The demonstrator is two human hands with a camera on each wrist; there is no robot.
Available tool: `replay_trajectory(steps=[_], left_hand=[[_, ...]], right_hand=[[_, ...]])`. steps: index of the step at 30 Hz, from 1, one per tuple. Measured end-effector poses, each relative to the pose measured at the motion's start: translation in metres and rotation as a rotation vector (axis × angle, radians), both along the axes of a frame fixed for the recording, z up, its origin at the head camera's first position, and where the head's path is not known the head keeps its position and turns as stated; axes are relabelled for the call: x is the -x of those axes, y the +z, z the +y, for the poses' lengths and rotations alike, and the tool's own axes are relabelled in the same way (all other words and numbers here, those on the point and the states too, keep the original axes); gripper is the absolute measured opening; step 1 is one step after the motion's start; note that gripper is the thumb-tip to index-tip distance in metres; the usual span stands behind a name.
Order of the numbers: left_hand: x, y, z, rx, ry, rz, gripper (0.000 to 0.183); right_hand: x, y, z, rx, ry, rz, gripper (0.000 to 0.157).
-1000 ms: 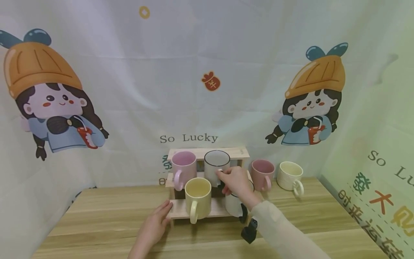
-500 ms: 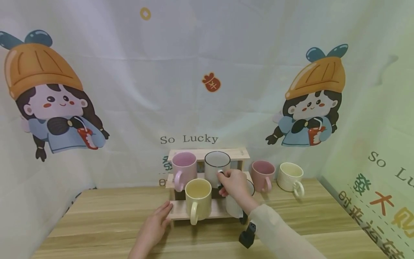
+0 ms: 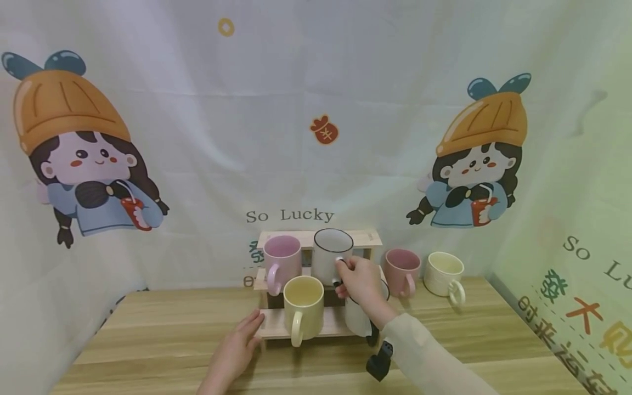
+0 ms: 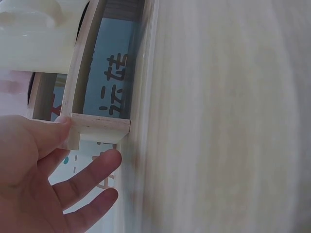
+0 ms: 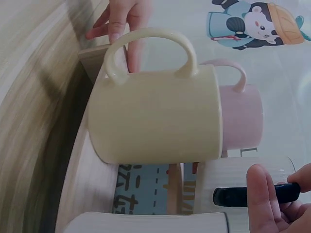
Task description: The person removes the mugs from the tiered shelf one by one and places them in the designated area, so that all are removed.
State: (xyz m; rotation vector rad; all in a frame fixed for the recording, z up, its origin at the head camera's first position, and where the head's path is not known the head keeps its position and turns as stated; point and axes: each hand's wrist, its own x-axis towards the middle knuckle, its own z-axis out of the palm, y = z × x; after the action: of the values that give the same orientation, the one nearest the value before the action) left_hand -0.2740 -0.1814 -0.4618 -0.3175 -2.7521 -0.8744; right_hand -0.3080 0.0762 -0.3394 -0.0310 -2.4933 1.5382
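My right hand (image 3: pixel 365 285) pinches the black handle (image 5: pixel 231 196) of a white mug with a black rim (image 3: pixel 324 269), at the right of the upper tier of a stepped wooden rack (image 3: pixel 336 322). My left hand (image 3: pixel 234 348) holds the left end of the rack's low board, thumb and index finger at its corner, other fingers spread, in the left wrist view. A pale yellow mug (image 3: pixel 311 318) stands on the low board. Behind it sits a lilac mug (image 3: pixel 288 269). Another white mug (image 3: pixel 355 318) on the low board is partly hidden by my right hand.
Right of the rack, a dusty pink mug (image 3: pixel 396 274) and a cream mug (image 3: pixel 436 277) stand on the wood-grain table (image 3: pixel 163 340). A printed cloth (image 3: pixel 276 137) hangs behind. A black device (image 3: pixel 379 362) hangs at my right wrist.
The white mug has risen slightly relative to the rack, with my right hand still on its handle. My left hand stays at the rack's end. The head view has shifted a little.
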Motion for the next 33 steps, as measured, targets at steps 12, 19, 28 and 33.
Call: replay_trajectory(steps=[12,19,28,33], left_hand=[[-0.001,0.0,0.002,-0.015,0.0,-0.011,0.047],[0.0,0.0,0.003,-0.019,-0.005,-0.009,0.045],[0.003,0.001,0.003,-0.015,-0.007,-0.02,0.046],[0.001,0.001,0.002,-0.013,0.002,-0.03,0.046]], right_hand=[[-0.003,0.014,0.008,0.041,-0.043,0.048,0.027],[-0.008,0.023,0.022,0.044,-0.063,0.095,0.028],[-0.016,0.025,0.043,0.07,-0.116,0.128,0.027],[-0.016,0.023,0.056,0.111,-0.12,0.163,0.027]])
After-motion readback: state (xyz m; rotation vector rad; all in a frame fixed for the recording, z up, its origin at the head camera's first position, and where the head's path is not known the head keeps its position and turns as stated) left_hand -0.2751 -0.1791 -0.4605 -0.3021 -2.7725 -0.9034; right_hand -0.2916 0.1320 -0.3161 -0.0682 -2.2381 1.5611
